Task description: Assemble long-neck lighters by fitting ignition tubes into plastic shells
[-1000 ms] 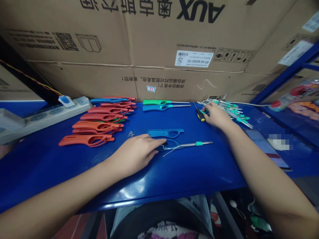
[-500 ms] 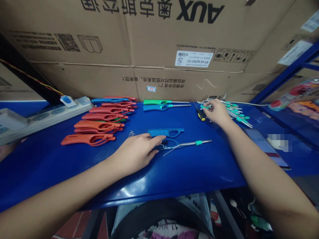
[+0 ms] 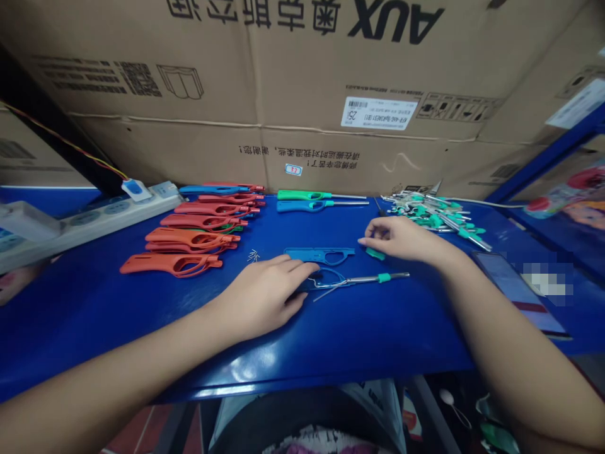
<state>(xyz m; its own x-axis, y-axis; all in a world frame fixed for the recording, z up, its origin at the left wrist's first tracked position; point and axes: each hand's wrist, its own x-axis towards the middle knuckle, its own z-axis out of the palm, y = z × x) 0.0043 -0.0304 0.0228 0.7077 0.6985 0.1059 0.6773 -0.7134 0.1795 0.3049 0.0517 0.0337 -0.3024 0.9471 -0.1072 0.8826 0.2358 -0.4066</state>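
Note:
My left hand [image 3: 267, 296] is closed over the handle end of an opened blue lighter [image 3: 366, 281] lying on the table. Its metal tube points right with a green collar near the tip, and thin wire shows by the trigger loop. Much of the handle is hidden under my fingers. Just behind it lies a loose blue handle half [image 3: 307, 254]. My right hand [image 3: 401, 239] is to the right of that half, fingers pinched on a small green plastic piece [image 3: 375, 254], partly hidden beneath them.
A row of red and orange lighter handles [image 3: 170, 263] lies at left, beside a power strip [image 3: 89, 221]. Small screws [image 3: 254, 255] sit near my left hand. Two lighters [image 3: 302, 205] lie at the back. A pile of metal tubes with green parts [image 3: 444, 217] and a phone [image 3: 515, 287] are right.
My right hand has come from the pile at the back right toward the blue lighter, bringing a small green plastic piece. My left hand stays on the lighter. The view has shifted slightly.

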